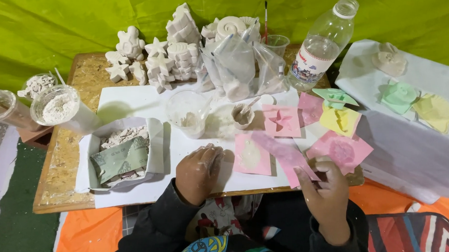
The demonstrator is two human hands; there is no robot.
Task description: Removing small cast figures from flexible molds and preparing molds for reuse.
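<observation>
two hands: both mine, dusted with white powder, low over the board.
left hand [199,167]: curled loosely, resting knuckles-up on the white paper [132,100]; it holds nothing.
right hand [326,192]: fingers pinched on the near end of a long pink strip [283,155].
pink strip: slants up and left from my fingers, its far end lying over a pink mould [253,154] that has white filling in it.
other moulds: pink star mould [282,121] and round pink mould [342,150] just beyond; yellow mould [340,120] near the bottle.
clear cup [187,113]: white powder inside, beyond my left hand.
small pot [243,116]: beside the cup, stick in it.
plaster figures [158,59]: heaped at the far edge.
plastic bottle [323,46]: upright, far right of the board.
</observation>
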